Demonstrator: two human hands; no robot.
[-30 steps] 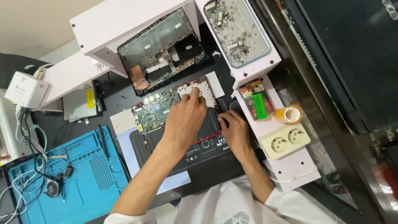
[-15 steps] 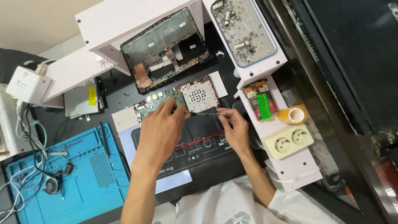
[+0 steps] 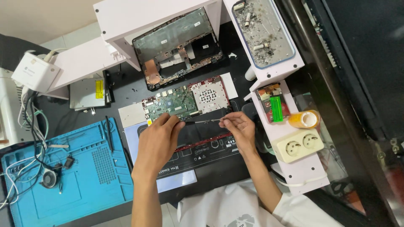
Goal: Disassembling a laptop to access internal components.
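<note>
Nearest the camera, the person's white shirt (image 3: pixel 235 210) fills the lower edge, and both bare forearms reach up from it over a black mat with red trim and white markings (image 3: pixel 202 149) on the dark bench (image 3: pixel 126 90). The left hand (image 3: pixel 158 141) is curled, its fingertips pinched on the dark handle end of a thin metal-shafted screwdriver (image 3: pixel 202 122) that lies level between the two hands. The right hand (image 3: pixel 239 127) is also closed, thumb and forefinger pinching the shaft's other end. Just beyond the tool lies a green laptop circuit board with a pale perforated metal plate (image 3: pixel 187 101), its near edge close to the shaft. To the left sits a blue silicone work mat with small compartments (image 3: pixel 80 176), cables trailing over it. To the right, a white shelf (image 3: pixel 294 168) carries a cream double wall socket (image 3: pixel 298 145) and a roll of amber tape (image 3: pixel 304 119). Farther off rests an opened black laptop base shell (image 3: pixel 179 46), and beyond it to the right a blue-rimmed tray of loose screws and metal bits (image 3: pixel 263 31).
</note>
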